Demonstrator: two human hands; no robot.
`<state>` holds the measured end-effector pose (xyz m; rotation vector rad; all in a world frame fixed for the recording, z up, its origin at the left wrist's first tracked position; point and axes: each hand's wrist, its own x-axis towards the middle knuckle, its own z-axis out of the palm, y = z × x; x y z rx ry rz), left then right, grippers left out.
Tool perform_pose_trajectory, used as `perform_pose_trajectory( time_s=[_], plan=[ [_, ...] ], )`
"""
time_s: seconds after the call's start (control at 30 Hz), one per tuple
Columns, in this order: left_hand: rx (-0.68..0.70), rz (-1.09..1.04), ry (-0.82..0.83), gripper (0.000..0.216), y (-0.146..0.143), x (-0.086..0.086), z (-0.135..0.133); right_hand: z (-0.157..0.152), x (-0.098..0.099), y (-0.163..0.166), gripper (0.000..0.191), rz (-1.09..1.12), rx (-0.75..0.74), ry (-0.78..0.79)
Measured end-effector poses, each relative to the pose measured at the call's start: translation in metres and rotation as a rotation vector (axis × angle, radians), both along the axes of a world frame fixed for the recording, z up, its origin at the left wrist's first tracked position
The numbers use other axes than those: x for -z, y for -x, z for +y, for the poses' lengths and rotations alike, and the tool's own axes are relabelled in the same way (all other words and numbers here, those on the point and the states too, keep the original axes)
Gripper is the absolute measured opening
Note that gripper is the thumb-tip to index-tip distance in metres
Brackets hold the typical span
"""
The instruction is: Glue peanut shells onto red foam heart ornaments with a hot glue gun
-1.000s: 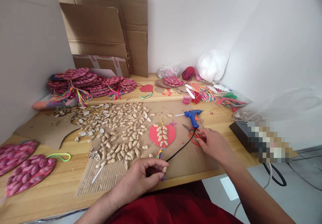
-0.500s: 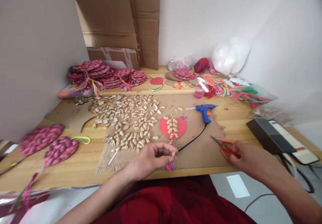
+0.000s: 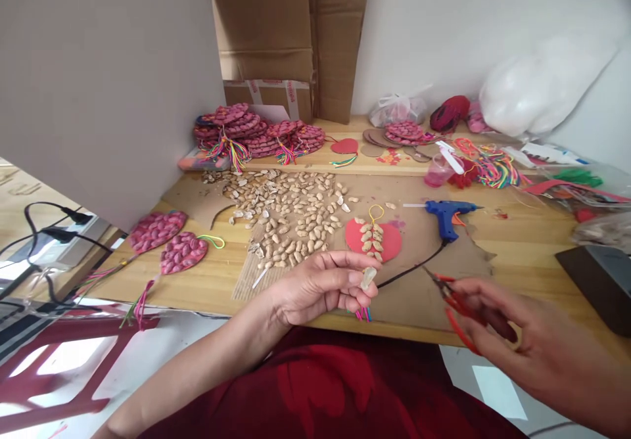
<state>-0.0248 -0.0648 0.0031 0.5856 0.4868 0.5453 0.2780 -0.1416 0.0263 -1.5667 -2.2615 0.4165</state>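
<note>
L hand (image 3: 323, 288) pinches a pale peanut pc (image 3: 367, 277) over the table's (image 3: 217, 284) near side, approx. mid-scene. R hand (image 3: 522, 340), to the right, grips red-handled pliers (image 3: 457, 301), tips pointing far left. Beyond, on cardboard (image 3: 419, 304): red heart (image 3: 392, 242) w/ peanuts (image 3: 367, 236) on it, blue glue gun (image 3: 446, 215) to its right, loose peanuts (image 3: 302, 248) left.

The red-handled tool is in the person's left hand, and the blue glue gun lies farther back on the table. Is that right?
Not quite: the hand is wrong. The head view shows the red-handled tool in the person's right hand, and the blue glue gun lies farther back on the table.
</note>
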Motion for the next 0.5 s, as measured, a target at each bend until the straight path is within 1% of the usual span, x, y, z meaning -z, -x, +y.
perform_pose_trajectory(
  time_s=[0.03,0.07,0.1,0.13,0.2,0.27,0.4,0.5],
  plan=[
    [0.002,-0.002,0.008,0.034,0.001,-0.001,-0.001,0.003,-0.007,0.012,0.012,0.041,-0.038,0.052],
    [0.003,-0.003,0.014,0.034,0.001,-0.001,-0.002,0.006,-0.013,0.022,0.008,0.028,-0.075,0.062],
    [0.003,-0.006,0.016,0.034,0.002,-0.001,-0.003,0.010,-0.018,0.029,0.014,0.004,-0.108,0.007],
    [0.003,-0.011,0.015,0.034,0.003,-0.002,-0.005,0.013,-0.021,0.034,0.016,-0.046,-0.148,-0.046],
    [0.004,-0.023,0.010,0.034,0.004,-0.001,-0.007,0.021,-0.025,0.039,0.017,-0.116,-0.239,-0.174],
    [0.006,-0.032,0.011,0.034,0.006,0.000,-0.009,0.027,-0.026,0.040,0.019,-0.171,-0.295,-0.248],
    [0.006,-0.048,0.010,0.033,0.008,0.002,-0.011,0.034,-0.028,0.041,0.025,-0.257,-0.317,-0.289],
    [0.005,-0.068,0.012,0.030,0.008,0.003,-0.012,0.035,-0.029,0.043,0.025,-0.268,-0.324,-0.265]
  ],
)
